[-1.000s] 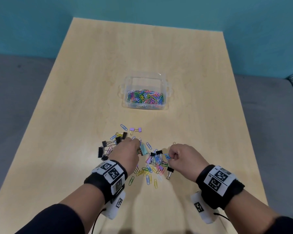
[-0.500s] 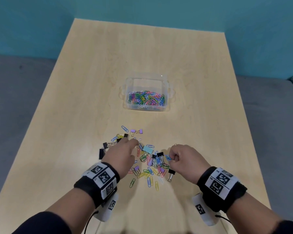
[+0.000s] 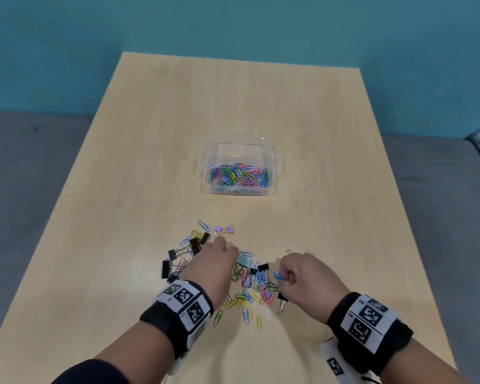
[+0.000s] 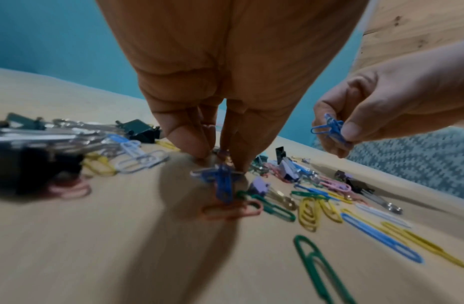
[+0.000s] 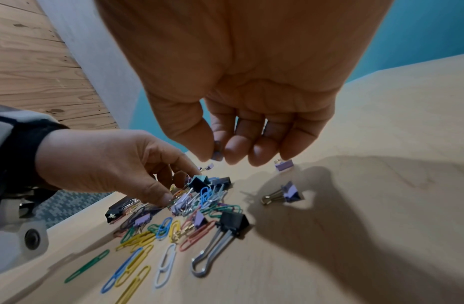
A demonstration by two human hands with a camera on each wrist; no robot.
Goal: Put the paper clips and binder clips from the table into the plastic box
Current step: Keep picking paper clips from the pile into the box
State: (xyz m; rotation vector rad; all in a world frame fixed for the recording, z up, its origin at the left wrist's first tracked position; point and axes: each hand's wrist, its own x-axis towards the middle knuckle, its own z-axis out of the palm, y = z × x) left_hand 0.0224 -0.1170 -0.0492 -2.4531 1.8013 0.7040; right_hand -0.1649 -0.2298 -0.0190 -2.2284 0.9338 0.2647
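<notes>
A pale wooden table point(image 3: 150, 167) stands against a teal wall. On its near half lies a loose heap of paper clips point(image 3: 250, 297) mixed with binder clips point(image 3: 178, 261): too many paper clips to count, roughly a dozen binder clips, black and lilac. The right hand point(image 3: 308, 278) pinches a few blue paper clips point(image 4: 330, 128) just above the heap. The left hand point(image 3: 214, 264) reaches down, fingertips point(image 4: 197, 148) closing on clips; whether it grips one I cannot tell. Best to gather small handfuls, then carry them over the one plastic box point(image 3: 240, 144), well apart and partly filled.
</notes>
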